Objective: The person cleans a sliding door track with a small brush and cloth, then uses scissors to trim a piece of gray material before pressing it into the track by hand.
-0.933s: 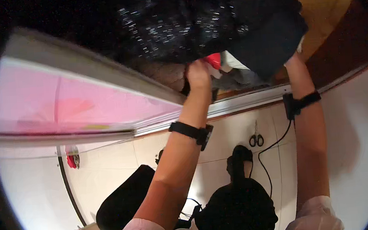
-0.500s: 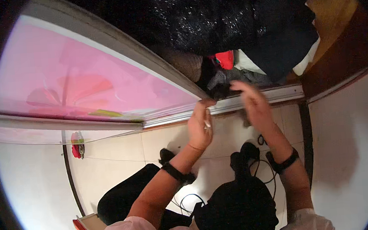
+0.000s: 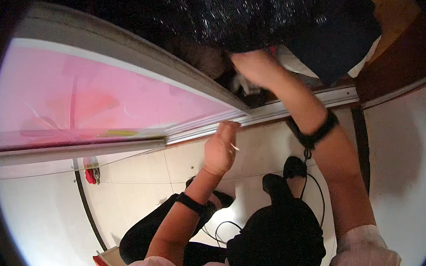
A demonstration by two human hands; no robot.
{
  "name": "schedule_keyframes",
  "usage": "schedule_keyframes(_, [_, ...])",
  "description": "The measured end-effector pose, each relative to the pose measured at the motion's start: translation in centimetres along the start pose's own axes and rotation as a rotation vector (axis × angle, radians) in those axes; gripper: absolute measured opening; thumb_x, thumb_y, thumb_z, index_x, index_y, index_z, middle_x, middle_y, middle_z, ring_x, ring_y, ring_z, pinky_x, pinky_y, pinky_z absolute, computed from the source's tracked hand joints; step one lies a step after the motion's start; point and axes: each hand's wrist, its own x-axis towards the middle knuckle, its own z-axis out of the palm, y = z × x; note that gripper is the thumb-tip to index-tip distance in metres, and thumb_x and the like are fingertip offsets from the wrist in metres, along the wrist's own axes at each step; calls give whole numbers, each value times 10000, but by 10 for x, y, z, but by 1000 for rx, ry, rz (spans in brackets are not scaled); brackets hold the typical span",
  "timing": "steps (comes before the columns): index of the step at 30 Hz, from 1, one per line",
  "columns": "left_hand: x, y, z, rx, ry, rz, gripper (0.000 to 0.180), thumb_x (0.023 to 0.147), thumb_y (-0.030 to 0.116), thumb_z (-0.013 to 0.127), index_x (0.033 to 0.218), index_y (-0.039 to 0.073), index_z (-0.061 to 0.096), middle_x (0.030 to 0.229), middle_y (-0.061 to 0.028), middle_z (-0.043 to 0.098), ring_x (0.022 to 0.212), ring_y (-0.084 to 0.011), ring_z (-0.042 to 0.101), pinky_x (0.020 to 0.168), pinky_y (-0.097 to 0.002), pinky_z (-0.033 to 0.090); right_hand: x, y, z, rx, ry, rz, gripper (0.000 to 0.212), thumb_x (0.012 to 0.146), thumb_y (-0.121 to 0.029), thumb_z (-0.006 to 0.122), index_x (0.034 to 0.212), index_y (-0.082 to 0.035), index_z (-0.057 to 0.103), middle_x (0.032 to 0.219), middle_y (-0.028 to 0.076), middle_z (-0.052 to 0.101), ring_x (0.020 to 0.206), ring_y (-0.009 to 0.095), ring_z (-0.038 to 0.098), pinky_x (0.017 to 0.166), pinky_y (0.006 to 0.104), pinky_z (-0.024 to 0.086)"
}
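My right hand [image 3: 258, 68] reaches into a wardrobe, its fingertips hidden among the clothes below a black sparkly garment [image 3: 258, 14]. Close beside it are grey and dark crumpled fabrics [image 3: 249, 87] and a bit of white cloth [image 3: 290, 63]. My left hand [image 3: 219, 150] hovers just outside the wardrobe's bottom track, its fingers curled in. A small, thin white piece [image 3: 235, 147] sticks out from those fingers; I cannot make out what it is.
A sliding door [image 3: 95, 97] with a pink flower panel stands to the left. The metal track [image 3: 281, 108] runs along the wardrobe's front edge. Dark cloth [image 3: 341, 48] hangs at the right. Black cables [image 3: 322, 199] lie on the tiled floor by my feet.
My right hand has moved forward from above the track into the clothes. My left hand has drawn back slightly to the left, the white piece still at its fingers.
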Motion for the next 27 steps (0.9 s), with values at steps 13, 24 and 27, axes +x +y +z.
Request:
schedule_keyframes(13, [72,21,34,508,-365,-67,286,808,102,439,1064,-21,403,789,-242,582,648,-377,608,508,-468,487,-106,57,156,153,284,254,308,754,-250,570,1017,-90,552,893,147,603,772,314,598,653,416,485])
schedule_keyframes(24, [76,34,15,694,-253,150,191,738,138,541,894,27,554,753,-104,569,521,-219,606,407,-331,483,-83,51,140,72,132,188,290,658,-265,594,853,-52,560,816,163,591,753,343,571,652,420,462])
schedule_keyframes(27, [71,22,11,753,-251,209,192,717,113,537,888,29,563,829,-84,564,490,-196,594,391,-314,474,-78,41,130,71,61,128,283,665,-267,594,844,-50,560,813,162,598,758,343,576,649,417,465])
